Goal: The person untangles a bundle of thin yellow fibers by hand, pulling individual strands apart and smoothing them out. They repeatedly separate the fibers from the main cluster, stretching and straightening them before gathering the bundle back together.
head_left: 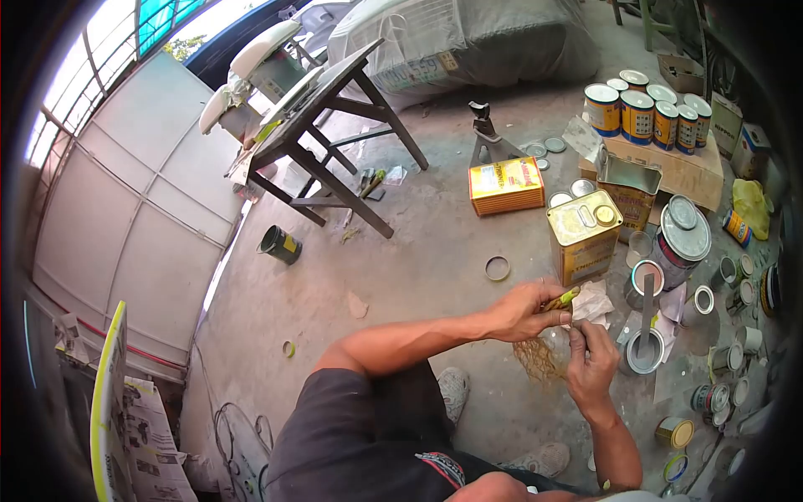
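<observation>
My left hand [529, 311] is closed around a small yellow-green object [569, 297], one end of which pokes out past the fingers. Just below and to the right, my right hand [592, 356] has its fingers pinched close to the left fingertips; what they hold is hidden. Under both hands a brown stringy patch [539, 361] shows against the floor. Behind them stands a yellow thinner can [585, 230], with crumpled white paper [592, 303] at its foot. To the right, an open paint can [644, 356] has a flat stirring stick [648, 305] standing in it.
Several yellow-and-blue cans [637, 115] stand on a cardboard box [698, 176]. A large lidded can [684, 230] and many smaller tins line the right side. An orange thinner can [506, 186] lies ahead. A wooden table [335, 105], black bucket [278, 244] and covered car [468, 42] are farther off.
</observation>
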`<act>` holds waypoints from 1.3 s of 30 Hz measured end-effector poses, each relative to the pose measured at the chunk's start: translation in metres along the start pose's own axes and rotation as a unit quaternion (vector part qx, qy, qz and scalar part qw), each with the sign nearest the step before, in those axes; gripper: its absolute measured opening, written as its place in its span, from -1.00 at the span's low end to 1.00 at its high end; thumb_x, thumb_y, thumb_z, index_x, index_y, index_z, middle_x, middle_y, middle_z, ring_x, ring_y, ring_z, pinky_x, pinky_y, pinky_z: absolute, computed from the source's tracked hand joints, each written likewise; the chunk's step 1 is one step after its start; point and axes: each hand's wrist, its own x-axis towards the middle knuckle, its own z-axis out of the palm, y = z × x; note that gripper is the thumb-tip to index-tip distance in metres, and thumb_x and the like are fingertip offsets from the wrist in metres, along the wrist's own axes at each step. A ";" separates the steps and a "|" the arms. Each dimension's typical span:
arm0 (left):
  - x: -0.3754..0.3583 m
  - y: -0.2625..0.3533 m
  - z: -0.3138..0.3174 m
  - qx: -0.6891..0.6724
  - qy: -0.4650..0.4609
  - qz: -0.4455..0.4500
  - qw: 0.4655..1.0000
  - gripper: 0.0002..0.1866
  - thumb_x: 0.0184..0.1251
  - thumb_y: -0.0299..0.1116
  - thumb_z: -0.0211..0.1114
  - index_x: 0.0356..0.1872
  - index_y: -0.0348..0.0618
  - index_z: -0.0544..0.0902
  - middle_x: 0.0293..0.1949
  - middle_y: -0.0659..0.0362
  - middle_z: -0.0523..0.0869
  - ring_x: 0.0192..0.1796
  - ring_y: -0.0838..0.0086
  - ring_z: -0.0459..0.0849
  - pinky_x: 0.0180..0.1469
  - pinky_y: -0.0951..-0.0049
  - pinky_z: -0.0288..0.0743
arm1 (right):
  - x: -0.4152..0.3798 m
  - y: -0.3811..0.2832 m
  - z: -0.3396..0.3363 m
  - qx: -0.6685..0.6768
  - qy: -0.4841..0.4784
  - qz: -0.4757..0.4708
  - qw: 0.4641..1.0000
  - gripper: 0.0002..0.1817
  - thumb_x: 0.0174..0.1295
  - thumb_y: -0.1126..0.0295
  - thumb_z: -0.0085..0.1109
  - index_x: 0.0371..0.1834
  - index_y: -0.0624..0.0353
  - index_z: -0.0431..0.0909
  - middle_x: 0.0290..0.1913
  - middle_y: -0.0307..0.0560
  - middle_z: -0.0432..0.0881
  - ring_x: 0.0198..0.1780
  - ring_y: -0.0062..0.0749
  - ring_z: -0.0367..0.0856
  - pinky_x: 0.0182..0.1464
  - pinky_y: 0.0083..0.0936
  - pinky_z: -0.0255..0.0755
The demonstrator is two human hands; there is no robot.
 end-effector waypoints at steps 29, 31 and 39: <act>-0.002 -0.123 -0.189 -0.063 0.602 -0.083 0.792 -0.75 0.46 -0.21 0.22 -0.33 -0.16 0.51 -0.52 0.34 0.48 -0.51 0.69 0.30 -0.47 0.56 0.22 | -0.042 0.067 -0.036 -0.016 -0.281 0.186 0.942 -0.86 0.18 0.45 0.22 -0.25 0.26 0.66 -0.13 0.16 0.67 -0.10 0.05 0.64 -0.04 -0.23 0.48; -0.007 -0.095 -0.181 -0.107 0.593 -0.088 0.793 -0.71 0.43 -0.20 0.26 -0.43 -0.17 0.54 -0.53 0.38 0.47 -0.51 0.69 0.26 -0.45 0.52 0.19 | -0.040 0.078 -0.045 -0.092 -0.260 0.152 0.949 -0.86 0.17 0.44 0.22 -0.26 0.25 0.67 -0.12 0.16 0.67 -0.10 0.05 0.64 -0.03 -0.23 0.48; 0.009 0.009 -0.040 0.044 0.106 -0.171 0.979 -0.72 0.39 -0.23 0.30 -0.41 -0.24 0.60 -0.58 0.44 0.41 -0.52 0.75 0.25 -0.52 0.55 0.12 | 0.013 0.009 -0.010 0.019 -0.004 -0.031 0.999 -0.64 0.01 0.43 0.48 -0.13 0.28 0.59 -0.18 0.03 0.66 -0.20 -0.13 0.68 -0.15 -0.36 0.54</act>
